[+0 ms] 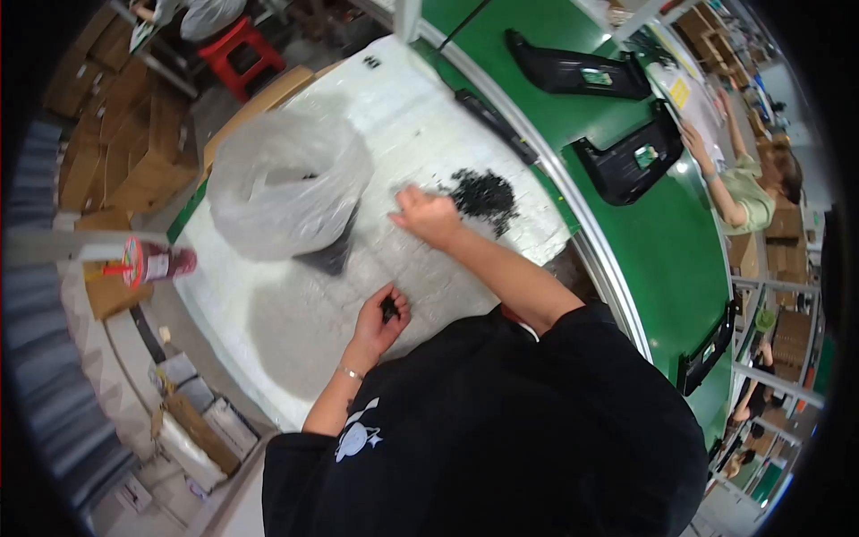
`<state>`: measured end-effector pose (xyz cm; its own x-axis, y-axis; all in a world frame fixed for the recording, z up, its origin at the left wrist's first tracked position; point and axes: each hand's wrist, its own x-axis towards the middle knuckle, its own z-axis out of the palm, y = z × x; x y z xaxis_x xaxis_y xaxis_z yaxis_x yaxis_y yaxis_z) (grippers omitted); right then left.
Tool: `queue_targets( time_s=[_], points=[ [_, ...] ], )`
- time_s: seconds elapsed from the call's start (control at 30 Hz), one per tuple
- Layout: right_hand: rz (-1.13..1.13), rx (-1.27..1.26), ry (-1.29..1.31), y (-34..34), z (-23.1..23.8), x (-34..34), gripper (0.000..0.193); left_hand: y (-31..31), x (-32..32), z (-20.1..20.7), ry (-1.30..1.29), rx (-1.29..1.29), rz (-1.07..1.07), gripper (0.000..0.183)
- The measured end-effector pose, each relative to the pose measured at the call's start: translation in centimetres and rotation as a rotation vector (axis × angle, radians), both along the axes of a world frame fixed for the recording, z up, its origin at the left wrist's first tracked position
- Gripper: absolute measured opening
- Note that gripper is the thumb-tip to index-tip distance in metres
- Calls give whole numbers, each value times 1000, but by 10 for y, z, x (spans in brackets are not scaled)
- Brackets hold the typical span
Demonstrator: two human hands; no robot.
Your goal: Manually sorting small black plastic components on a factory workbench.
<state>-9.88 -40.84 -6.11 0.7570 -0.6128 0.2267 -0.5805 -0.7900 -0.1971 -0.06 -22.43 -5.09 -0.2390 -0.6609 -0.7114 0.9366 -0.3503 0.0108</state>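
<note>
My left hand (383, 320) is turned palm up near the front of the white-covered table (277, 340), its fingers curled around small black parts. Just left of a loose pile of small black parts (485, 199), my right hand (428, 217) reaches over the table, palm down. Its fingers are bent together, and whatever they hold is hidden. A translucent plastic bag (259, 201) stands open to the left of my right hand, with dark contents showing in its lower corner.
On the right runs a green conveyor (555, 116) with a metal rail, carrying black molded housings (631, 157). A person (752, 197) works across it. A drink cup (157, 262) stands at the table's left edge. Cardboard boxes (148, 148) and a red stool (240, 58) lie beyond.
</note>
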Motion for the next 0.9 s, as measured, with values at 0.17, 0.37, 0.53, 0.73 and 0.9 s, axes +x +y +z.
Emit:
queue_targets(
  time_s=[0.17, 0.37, 0.53, 0.73, 0.9],
  points=[
    [310, -212, -173, -13, -27, 1, 15, 4, -4, -23, 119, 41, 86, 24],
    [185, -358, -179, -4, -30, 5, 13, -25, 3, -27, 17, -62, 50, 20],
    [249, -236, -238, -9, -15, -3, 10, -51, 4, -2, -14, 11, 48, 21],
    [371, -206, -174, -12, -28, -5, 12, -47, 4, -25, 54, 37, 49, 22],
    [457, -148, -126, -22, -34, -2, 12, -51, 6, -27, 116, 6, 31, 22]
  ],
)
